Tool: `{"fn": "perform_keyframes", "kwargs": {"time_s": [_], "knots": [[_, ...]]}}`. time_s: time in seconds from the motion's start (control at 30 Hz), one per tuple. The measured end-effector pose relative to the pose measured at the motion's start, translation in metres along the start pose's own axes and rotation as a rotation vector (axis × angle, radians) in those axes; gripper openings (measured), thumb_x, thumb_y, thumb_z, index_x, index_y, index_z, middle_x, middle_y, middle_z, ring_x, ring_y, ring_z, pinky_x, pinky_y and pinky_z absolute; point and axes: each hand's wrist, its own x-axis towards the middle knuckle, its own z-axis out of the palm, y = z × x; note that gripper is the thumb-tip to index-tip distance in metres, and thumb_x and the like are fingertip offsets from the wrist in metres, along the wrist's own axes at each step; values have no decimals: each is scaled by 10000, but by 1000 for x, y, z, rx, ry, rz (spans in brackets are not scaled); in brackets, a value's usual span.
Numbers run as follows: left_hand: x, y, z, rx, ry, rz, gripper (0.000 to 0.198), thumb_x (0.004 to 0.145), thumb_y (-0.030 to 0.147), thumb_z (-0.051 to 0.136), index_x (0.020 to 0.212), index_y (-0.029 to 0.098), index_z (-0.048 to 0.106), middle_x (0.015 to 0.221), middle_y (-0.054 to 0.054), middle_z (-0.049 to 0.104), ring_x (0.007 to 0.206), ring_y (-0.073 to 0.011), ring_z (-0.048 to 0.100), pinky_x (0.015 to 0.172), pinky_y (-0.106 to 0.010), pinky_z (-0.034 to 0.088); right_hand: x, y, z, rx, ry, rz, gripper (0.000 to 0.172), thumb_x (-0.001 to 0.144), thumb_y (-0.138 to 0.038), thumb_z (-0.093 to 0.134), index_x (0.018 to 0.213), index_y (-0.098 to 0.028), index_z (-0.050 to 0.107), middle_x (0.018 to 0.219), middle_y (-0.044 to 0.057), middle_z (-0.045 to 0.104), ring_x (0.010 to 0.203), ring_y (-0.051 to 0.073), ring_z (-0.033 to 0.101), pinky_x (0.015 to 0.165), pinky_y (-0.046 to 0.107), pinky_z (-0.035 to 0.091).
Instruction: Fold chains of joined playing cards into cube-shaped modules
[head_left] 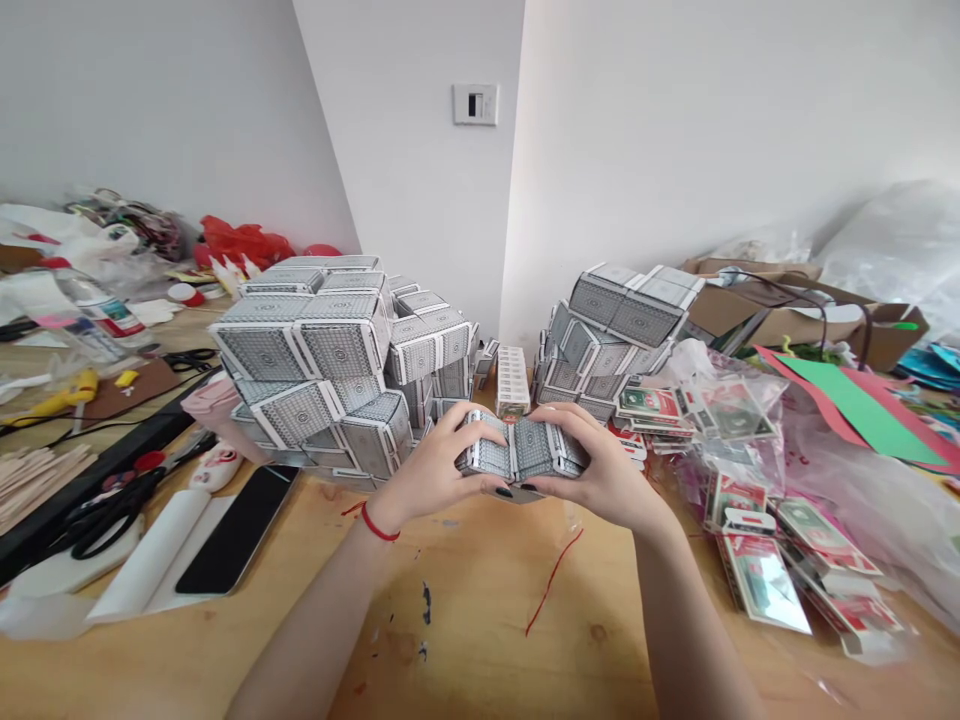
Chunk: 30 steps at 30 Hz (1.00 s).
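Note:
Between my hands, above the wooden table [480, 600], is a pair of boxes made of grey-patterned playing cards [517, 450], side by side. My left hand [442, 460] wraps round the left end, thumb below and fingers over the top. Around the right end my right hand [600, 465] is closed in the same way. A large stack of similar card boxes [322, 350] stands to the left, and a smaller stack of card boxes [607, 330] to the right. Behind my hands, a row of white card packs [512, 378] lies between the stacks.
Left lie a black phone [238, 530], black scissors [112, 510], a yellow glue gun [64, 395], wooden sticks [37, 485] and bottles [105, 305]. Red-green card cases [757, 570], plastic bags [847, 510] and a cardboard box [810, 310] fill the right. A red thread [553, 582] lies in front.

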Motion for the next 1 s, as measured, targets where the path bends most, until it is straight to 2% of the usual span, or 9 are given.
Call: {"fn": "perform_keyframes", "kwargs": {"time_s": [0.1,0.23,0.43,0.5,0.6,0.7,0.8,0.9,1.0], "knots": [[1,0,-1,-29,-17,10,364,715,452,662,1006,249,578,1143,-70,472,1112,-248,485,957,-374,395,0,-1,0,-2,13,12,447,689,-369,723,1085,-257,549,1123,66,556,1067,242,524,923,376,421],[1,2,-2,-26,-28,10,454,644,436,731,1027,256,569,1165,-63,474,1107,-244,493,974,-381,388,1,-3,1,-9,35,28,329,711,-331,703,996,-243,563,1056,59,576,1006,232,543,871,356,435],[0,1,-2,33,-2,-37,245,733,323,671,947,235,591,1116,-39,487,1034,-196,524,927,-333,409,1,-4,4,-25,-7,38,515,687,-333,715,1143,-254,487,1123,62,556,1065,240,521,902,369,424],[-1,1,-2,31,-13,-49,220,756,337,645,943,233,593,1080,-32,486,984,-181,539,885,-311,426,1,-4,4,-50,6,64,493,683,-336,715,1121,-257,502,1089,54,573,1031,237,538,871,361,438],[0,3,-3,10,-46,-63,225,780,328,616,984,240,580,1081,-32,484,994,-177,536,884,-304,422,1,-4,6,-73,20,96,422,698,-324,698,1078,-258,526,1033,40,596,975,225,562,828,347,452],[0,5,-6,-22,-67,-63,385,698,282,698,1052,245,549,1137,-41,489,1071,-201,509,948,-332,388,2,-2,9,-54,47,108,446,686,-329,707,1091,-257,536,1059,47,601,991,236,564,851,367,450],[1,2,-9,-36,-3,-97,474,610,272,761,1032,229,550,1110,-44,528,1064,-219,511,940,-343,388,2,5,10,106,168,182,577,670,-369,725,1181,-251,485,1178,87,561,1007,249,567,797,362,489],[2,-4,-7,-102,121,-157,366,658,297,725,979,214,571,1052,-37,572,1008,-207,535,907,-326,396,2,12,9,377,268,266,661,696,-399,705,1265,-265,397,1332,115,455,1057,245,556,743,340,526],[4,-12,3,-292,238,-288,315,724,361,663,982,206,571,1009,-30,594,924,-184,561,825,-293,427,2,15,9,588,170,298,714,709,-415,689,1319,-257,351,1352,132,444,1100,248,548,809,375,521]]}}
